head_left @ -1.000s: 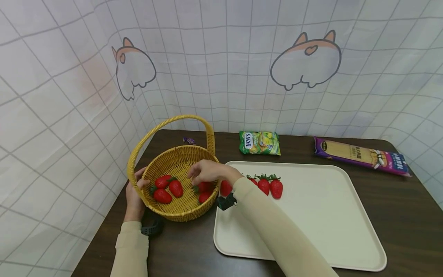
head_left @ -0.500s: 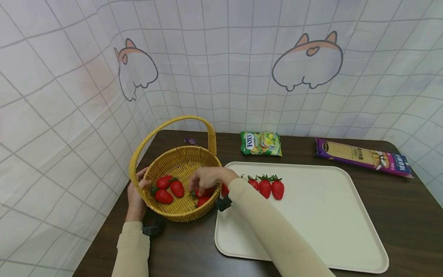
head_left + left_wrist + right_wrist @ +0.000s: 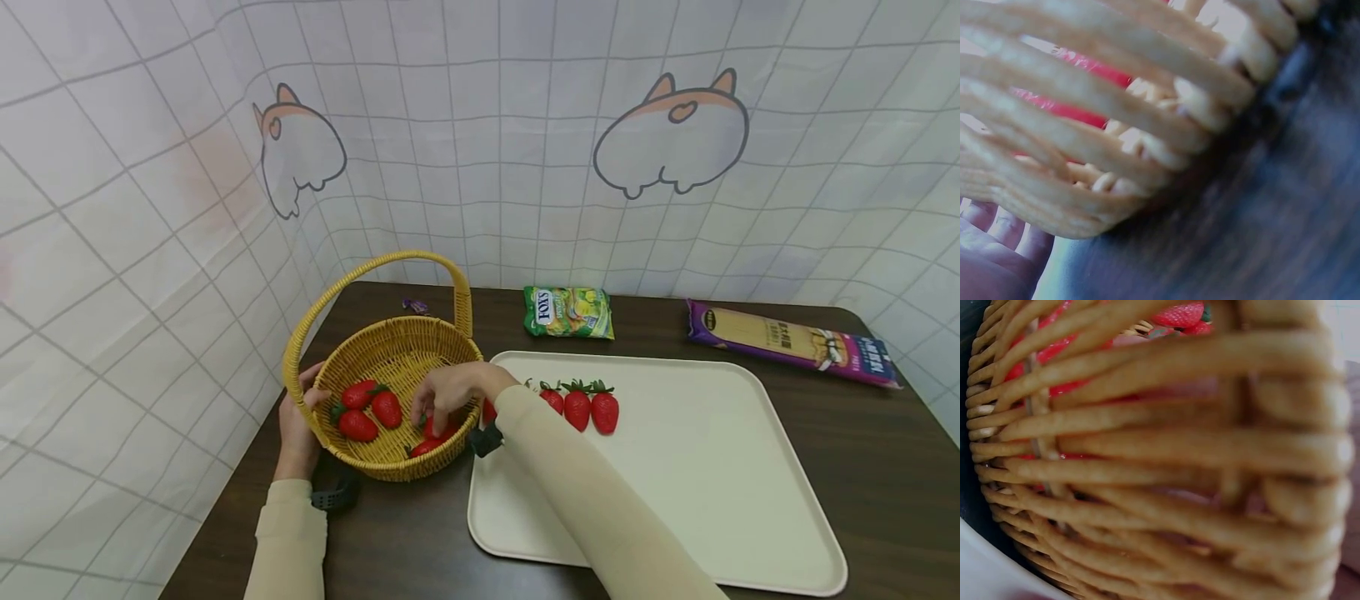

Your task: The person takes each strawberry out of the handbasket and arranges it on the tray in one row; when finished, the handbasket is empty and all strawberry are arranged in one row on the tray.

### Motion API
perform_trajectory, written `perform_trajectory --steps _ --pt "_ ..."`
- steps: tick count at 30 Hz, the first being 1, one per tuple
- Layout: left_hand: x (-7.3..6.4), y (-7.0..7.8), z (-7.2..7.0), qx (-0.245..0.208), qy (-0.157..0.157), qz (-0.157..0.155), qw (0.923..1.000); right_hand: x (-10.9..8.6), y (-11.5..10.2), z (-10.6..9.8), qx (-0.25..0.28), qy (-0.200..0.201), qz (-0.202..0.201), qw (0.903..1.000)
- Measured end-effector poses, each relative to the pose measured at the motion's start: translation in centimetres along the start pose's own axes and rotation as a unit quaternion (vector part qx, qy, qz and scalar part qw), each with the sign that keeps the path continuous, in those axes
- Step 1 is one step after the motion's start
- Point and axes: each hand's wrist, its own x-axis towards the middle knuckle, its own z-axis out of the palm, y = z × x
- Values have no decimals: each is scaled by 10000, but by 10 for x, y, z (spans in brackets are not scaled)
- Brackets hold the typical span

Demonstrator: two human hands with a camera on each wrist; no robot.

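Observation:
My left hand (image 3: 300,429) holds the near left side of the yellow wicker basket (image 3: 390,471), thumb over the rim. In the left wrist view its fingers (image 3: 1007,228) show beside the weave. Inside the basket, my right hand (image 3: 453,387) reaches down, fingers curled around a red strawberry (image 3: 448,432) near the right wall. Another strawberry (image 3: 425,447) lies just in front of that one. Three more strawberries (image 3: 387,409) sit together on the basket's left side. Close weave fills the right wrist view, hiding most of the right fingers; red strawberries (image 3: 1179,314) show through and above it.
Right of the basket lies a white tray (image 3: 675,483) with several strawberries (image 3: 577,410) in a row, partly behind my right forearm. Further back are a green candy bag (image 3: 568,312), a purple pasta pack (image 3: 791,343) and a small purple wrapped sweet (image 3: 416,307).
My right hand has lowered onto the strawberries at the basket's right side and its fingers have closed around one. The front strawberry there has shifted left and nearer. The left hand stays at the rim.

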Motion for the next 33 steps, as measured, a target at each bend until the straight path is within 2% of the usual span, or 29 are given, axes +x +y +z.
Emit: perform_trajectory --steps 6,9,14,18,21,25,29,33 --pt "2 -3 0 16 31 -37 10000 -1 1 0 -85 -137 -27 9999" --pt "1 -2 1 25 50 -43 10000 -3 0 0 -193 -72 -34 9998" --pt "1 0 1 -81 38 0 10000 -6 -2 3 -321 483 -319 9978" --pt "0 1 0 -100 42 5 9999 -11 -5 5 -429 1023 -606 9920" --pt "0 1 0 -93 43 16 9999 -18 -6 8 -301 1419 -806 9861" --pt "-1 0 0 -60 8 4 10000 -29 -3 14 245 1973 -936 9756" --pt "-1 0 0 -58 14 -32 10000 -43 2 20 888 2541 -905 9588" --pt "-1 1 2 -55 37 -38 10000 -58 6 27 1428 2900 -898 9420"
